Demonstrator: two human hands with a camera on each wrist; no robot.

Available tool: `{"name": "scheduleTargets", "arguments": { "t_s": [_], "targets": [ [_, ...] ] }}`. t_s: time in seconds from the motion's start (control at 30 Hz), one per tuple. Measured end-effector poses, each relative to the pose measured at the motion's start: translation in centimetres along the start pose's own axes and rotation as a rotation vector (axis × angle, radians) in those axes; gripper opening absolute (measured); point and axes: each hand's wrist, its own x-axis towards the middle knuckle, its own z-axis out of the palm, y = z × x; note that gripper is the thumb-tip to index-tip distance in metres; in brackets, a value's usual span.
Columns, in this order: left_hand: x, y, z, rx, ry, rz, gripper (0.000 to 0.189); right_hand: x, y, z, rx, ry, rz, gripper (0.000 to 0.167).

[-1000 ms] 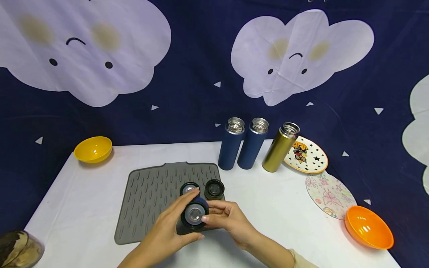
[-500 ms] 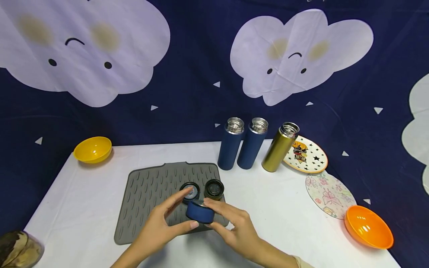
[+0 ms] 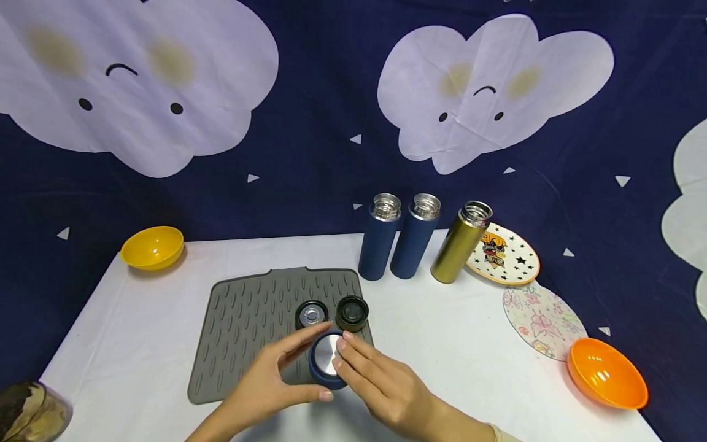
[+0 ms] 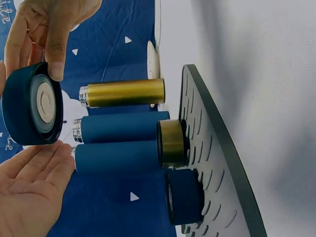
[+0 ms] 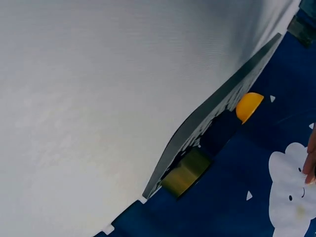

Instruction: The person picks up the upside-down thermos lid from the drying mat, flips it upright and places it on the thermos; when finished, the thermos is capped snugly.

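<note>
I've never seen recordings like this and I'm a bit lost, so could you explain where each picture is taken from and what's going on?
There's no machine here, just a person's two bare hands. The wide picture comes from a camera worn on the head, looking forward and down. The other two come from cameras on each wrist, so they look turned sideways.

On the white table lies a gray mat, with a gold lid and a blue lid on it. Behind stand two blue bottles and a gold bottle, all open. Bowls, yellow and orange, sit off to either side.

The right hand holds another lid, silver side up; the left hand is open around it, perhaps touching.
</note>
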Motion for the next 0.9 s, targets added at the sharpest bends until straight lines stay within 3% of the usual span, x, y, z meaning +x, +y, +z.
{"name": "scheduleTargets", "arguments": {
  "t_s": [0.17,0.3,0.4,0.5,0.57,0.6,0.73,0.8,0.9],
  "targets": [
    [-0.1,0.0,0.6,-0.036,-0.035,0.029,0.078,-0.4,0.0,0.0,-0.089,0.010,-0.121,0.018],
    [-0.1,-0.2,1.1,-0.037,-0.057,0.108,0.078,-0.7,-0.3,0.1,-0.108,0.026,-0.163,0.015],
    [0.0,-0.4,1.5,-0.004,-0.042,0.192,0.076,-0.7,-0.3,0.1,-0.090,0.028,-0.167,0.015],
    [0.1,-0.4,1.6,0.051,0.011,0.212,0.073,-1.0,0.3,0.1,-0.042,0.011,-0.072,0.018],
    [0.0,-0.2,1.5,0.079,0.046,0.183,0.073,-1.5,1.3,0.3,0.003,-0.011,0.097,0.025],
    [0.0,-0.2,1.5,0.092,0.063,0.162,0.073,-1.9,1.9,0.6,0.028,-0.022,0.219,0.032],
    [0.0,0.1,1.3,0.126,0.107,0.110,0.074,-3.1,5.7,2.5,0.101,-0.039,0.839,0.076],
    [-0.1,0.2,1.2,0.138,0.120,0.103,0.074,-3.4,8.0,3.7,0.117,-0.034,1.112,0.088],
    [-0.2,0.3,1.3,0.150,0.126,0.099,0.074,-3.6,10.6,5.3,0.108,-0.023,1.384,0.091]
  ]
}}
